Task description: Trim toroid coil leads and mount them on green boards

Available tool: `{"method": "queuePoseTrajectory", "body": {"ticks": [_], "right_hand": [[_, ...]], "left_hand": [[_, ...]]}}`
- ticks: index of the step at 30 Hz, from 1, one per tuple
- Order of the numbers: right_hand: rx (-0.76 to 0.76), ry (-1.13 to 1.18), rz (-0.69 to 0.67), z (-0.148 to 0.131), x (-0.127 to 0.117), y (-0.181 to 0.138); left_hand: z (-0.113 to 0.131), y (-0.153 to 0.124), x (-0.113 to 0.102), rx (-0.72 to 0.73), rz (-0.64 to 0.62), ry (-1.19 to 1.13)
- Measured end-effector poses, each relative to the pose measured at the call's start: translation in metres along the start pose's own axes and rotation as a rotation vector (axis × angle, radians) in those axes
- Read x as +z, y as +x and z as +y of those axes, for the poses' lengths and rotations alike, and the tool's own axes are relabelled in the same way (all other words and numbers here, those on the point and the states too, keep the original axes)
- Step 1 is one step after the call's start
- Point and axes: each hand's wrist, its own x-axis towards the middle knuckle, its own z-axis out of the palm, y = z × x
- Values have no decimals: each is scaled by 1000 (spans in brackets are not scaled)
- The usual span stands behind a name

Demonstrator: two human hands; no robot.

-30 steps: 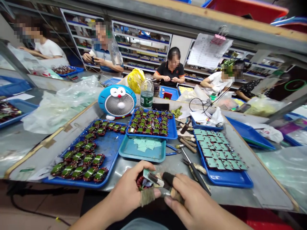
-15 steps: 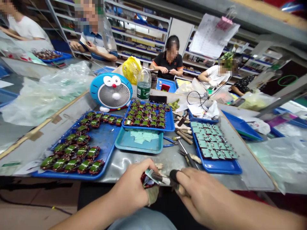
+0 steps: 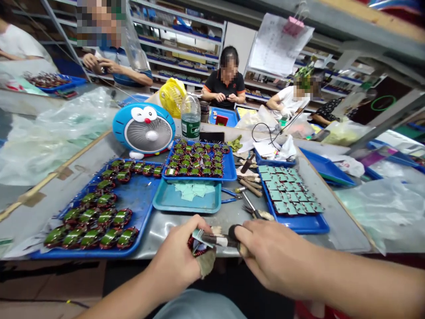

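My left hand (image 3: 177,252) is closed around a wound wire coil (image 3: 192,244), above the table's front edge. Against that coil sits a small pale green board (image 3: 203,238), partly covered by the fingers. A worn cloth-like wrap (image 3: 207,262) shows at a finger of this hand. From the right, my right hand (image 3: 275,254) grips a hand tool (image 3: 222,240) with a metal end that meets the board; its exact kind is unclear. Something black (image 3: 234,231) covers the thumb tip. Much of the coil and the tool's handle is hidden by my fingers.
Blue trays of green-topped coils stand at left (image 3: 146,221) and centre (image 3: 229,170). A teal tray (image 3: 186,207) holds pale green boards. Board-topped coils fill the right tray (image 3: 310,225). Pliers (image 3: 229,196), a fan (image 3: 146,128) and a bottle (image 3: 191,122) are nearby. Co-workers sit beyond.
My view has turned slightly, so the bench appears shifted left. Both hands stay together on the coil and tool, with only a small movement.
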Motion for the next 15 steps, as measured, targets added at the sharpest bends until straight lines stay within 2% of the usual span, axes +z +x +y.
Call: {"method": "queuePoseTrajectory", "body": {"ticks": [2,6,12,15], "right_hand": [[8,24,25,0,-6,0],[52,203,105,-4,4,4],[39,194,54,1,2,4],[26,157,39,3,-1,3]], "left_hand": [[0,1,-1,-9,53,-6],[1,2,-6,-18,142,40],[7,-2,-16,-25,-23,11],[9,-3,-18,-46,-46,46]]}}
